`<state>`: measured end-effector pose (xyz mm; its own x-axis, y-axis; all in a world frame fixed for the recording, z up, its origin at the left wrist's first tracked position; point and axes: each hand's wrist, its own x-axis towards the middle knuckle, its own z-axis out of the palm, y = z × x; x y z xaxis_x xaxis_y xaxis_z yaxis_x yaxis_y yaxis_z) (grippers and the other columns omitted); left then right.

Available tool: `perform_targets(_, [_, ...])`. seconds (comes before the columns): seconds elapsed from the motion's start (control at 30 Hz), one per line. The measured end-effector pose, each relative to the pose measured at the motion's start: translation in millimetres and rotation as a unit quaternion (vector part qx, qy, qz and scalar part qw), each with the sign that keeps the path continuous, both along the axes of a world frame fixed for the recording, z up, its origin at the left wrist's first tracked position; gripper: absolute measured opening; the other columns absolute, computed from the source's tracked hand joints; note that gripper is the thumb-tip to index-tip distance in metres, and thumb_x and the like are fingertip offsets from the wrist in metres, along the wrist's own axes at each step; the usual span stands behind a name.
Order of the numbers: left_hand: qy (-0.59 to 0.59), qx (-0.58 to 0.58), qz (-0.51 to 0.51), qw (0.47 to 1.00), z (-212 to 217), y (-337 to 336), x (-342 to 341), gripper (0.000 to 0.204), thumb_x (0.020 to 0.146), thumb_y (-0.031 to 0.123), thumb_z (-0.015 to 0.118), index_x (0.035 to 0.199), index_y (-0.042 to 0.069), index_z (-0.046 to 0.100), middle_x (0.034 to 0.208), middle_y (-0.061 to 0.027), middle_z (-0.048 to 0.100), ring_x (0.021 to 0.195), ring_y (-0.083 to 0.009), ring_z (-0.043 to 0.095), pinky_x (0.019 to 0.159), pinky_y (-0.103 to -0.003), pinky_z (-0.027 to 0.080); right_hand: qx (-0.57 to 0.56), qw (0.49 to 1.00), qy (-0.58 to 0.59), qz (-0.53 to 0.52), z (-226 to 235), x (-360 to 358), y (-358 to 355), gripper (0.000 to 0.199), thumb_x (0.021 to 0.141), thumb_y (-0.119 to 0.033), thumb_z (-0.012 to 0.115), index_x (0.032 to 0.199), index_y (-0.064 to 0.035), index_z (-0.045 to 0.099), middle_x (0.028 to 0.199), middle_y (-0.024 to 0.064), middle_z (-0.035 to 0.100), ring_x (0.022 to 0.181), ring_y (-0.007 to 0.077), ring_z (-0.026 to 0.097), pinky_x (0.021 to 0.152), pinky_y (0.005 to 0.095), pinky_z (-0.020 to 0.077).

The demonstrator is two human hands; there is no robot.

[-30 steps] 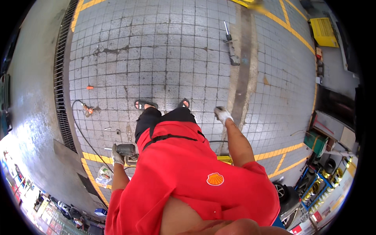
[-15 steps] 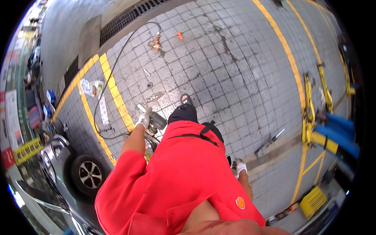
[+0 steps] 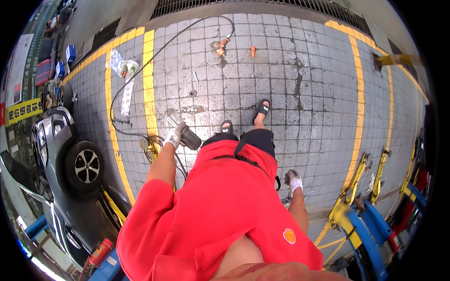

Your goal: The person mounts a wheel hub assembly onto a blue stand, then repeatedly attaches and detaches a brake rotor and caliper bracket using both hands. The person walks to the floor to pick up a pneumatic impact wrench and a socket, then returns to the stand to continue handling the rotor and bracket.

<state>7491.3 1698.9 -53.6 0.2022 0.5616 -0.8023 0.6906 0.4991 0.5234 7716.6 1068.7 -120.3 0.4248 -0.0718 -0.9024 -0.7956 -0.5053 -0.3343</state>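
My left hand (image 3: pixel 173 136), in a pale work glove, is closed around a dark cylinder (image 3: pixel 191 139) with a silver metal end sticking out past the fingers. It hangs left of my body, above the tiled floor. On my right side, my right hand (image 3: pixel 294 181) is also gloved, with its fingers curled. What it holds, if anything, is hidden. Below its wrist shows a thin metal rod (image 3: pixel 309 192), which looks to be on the floor. My sandalled feet stand ahead, the right foot (image 3: pixel 262 110) farther forward.
On the tiles ahead lie an orange air tool (image 3: pixel 224 43) on a black hose (image 3: pixel 180 33), an orange-handled screwdriver (image 3: pixel 253 51), a metal bar (image 3: pixel 195 77) and a dark ring (image 3: pixel 192 93). A plastic bag (image 3: pixel 117 61) is left. A grey car (image 3: pixel 70 201) and yellow lift arms (image 3: pixel 356 175) flank me.
My view has turned and shifted, and my right foot has come into sight ahead. My left hand still grips the cylinder. The lift arms on the right now appear lower and closer.
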Motion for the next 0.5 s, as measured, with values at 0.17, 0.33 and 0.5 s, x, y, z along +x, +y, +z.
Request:
perform_targets(0.17, [0.043, 0.024, 0.143, 0.989, -6.7, -9.2, -19.3, 0.043, 0.096, 0.044, 0.069, 0.11, 0.004, 0.077, 0.099, -0.0076, 0.076, 0.087, -0.0203, 0.067, 0.087, -0.035, 0.052, -0.012, 0.992, 0.083, 0.098, -31.2, 126.0, 31.9, 0.028, 0.099, -0.03, 0.064, 0.116, -0.009, 0.065, 0.086, 0.0041, 0.068, 0.071, 0.0175, 0.065, 0.061, 0.0382, 0.0561])
perform_targets(0.33, [0.036, 0.002, 0.226, 0.973, 7.0, -32.1, 2.2, 0.036, 0.095, 0.037, 0.071, 0.109, 0.005, 0.076, 0.096, -0.0083, 0.076, 0.082, -0.022, 0.071, 0.084, -0.036, 0.055, -0.011, 0.955, 0.058, 0.291, -50.4, 300.0, 96.2, 0.022, 0.1, -0.03, 0.063, 0.103, -0.0084, 0.064, 0.082, 0.0038, 0.065, 0.069, 0.0157, 0.062, 0.058, 0.0364, 0.0529])
perform_targets(0.5, [0.039, -0.023, 0.241, 0.97, -5.0, -59.4, 13.0, 0.039, 0.096, 0.037, 0.067, 0.11, 0.002, 0.079, 0.104, -0.0094, 0.077, 0.095, -0.0205, 0.07, 0.093, -0.034, 0.051, 0.058, 0.976, -0.085, 0.194, -23.4, 421.3, 231.0, 0.036, 0.1, -0.03, 0.066, 0.124, -0.0028, 0.067, 0.087, 0.0016, 0.067, 0.069, 0.0119, 0.06, 0.057, 0.0307, 0.0501])
